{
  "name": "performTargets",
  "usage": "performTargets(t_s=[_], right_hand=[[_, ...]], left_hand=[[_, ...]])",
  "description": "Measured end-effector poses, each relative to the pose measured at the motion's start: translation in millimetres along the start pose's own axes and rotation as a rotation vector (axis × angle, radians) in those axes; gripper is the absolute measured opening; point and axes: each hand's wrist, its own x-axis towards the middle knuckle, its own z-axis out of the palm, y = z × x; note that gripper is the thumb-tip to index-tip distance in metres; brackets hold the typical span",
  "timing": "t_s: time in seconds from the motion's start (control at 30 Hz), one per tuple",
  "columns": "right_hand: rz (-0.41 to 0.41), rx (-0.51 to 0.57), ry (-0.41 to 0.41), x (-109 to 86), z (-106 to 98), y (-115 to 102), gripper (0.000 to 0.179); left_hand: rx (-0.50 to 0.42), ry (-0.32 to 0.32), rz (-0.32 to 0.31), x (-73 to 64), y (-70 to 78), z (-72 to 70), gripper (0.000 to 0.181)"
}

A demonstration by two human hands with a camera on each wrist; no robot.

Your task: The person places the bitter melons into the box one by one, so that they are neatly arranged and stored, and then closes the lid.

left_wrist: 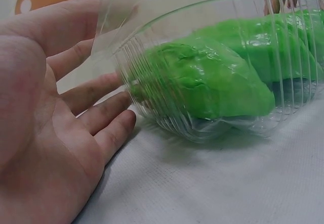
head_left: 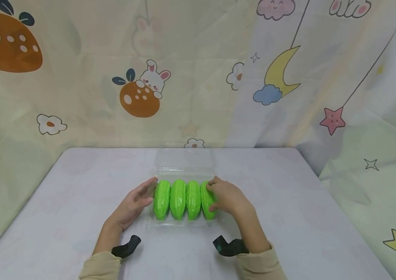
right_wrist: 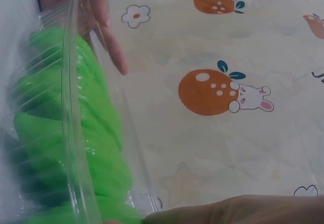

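Observation:
A clear plastic box lies on the table with its lid folded back. Bright green, glossy, elongated pieces sit side by side in it. My left hand is at the box's left side, its fingers extended with the tips right at the ribbed wall in the left wrist view. At the right end, my right hand holds the rightmost green piece between thumb and fingers. Only part of this hand shows along the bottom of the right wrist view.
The clear lid lies flat toward the table's back edge. A white cloth covers the table. Behind it hangs a printed curtain with cartoon figures. Each wrist carries a black camera mount.

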Motion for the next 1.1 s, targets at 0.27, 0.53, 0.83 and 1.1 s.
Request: performTargets(t_s=[0.27, 0.53, 0.83, 1.1], right_hand=[[-0.015, 0.115, -0.023, 1.9, -3.0, 8.8, 0.076], [-0.061, 0.301, -0.007, -4.8, 0.1, 32.0, 0.077], [-0.004, 0.525, 0.195, 17.0, -2.4, 72.4, 0.078], [0.050, 0.758, 0.141, 51.6, -4.4, 88.6, 0.082]], left_hand=[[-0.004, 0.019, -0.003, -2.8, 4.2, 1.2, 0.067], [0.038, 0.010, -0.015, -6.3, -2.7, 1.5, 0.065], [0.023, 0.017, -0.014, -7.6, -1.4, 2.8, 0.065], [0.011, 0.012, -0.014, -10.7, 4.7, 3.2, 0.066]])
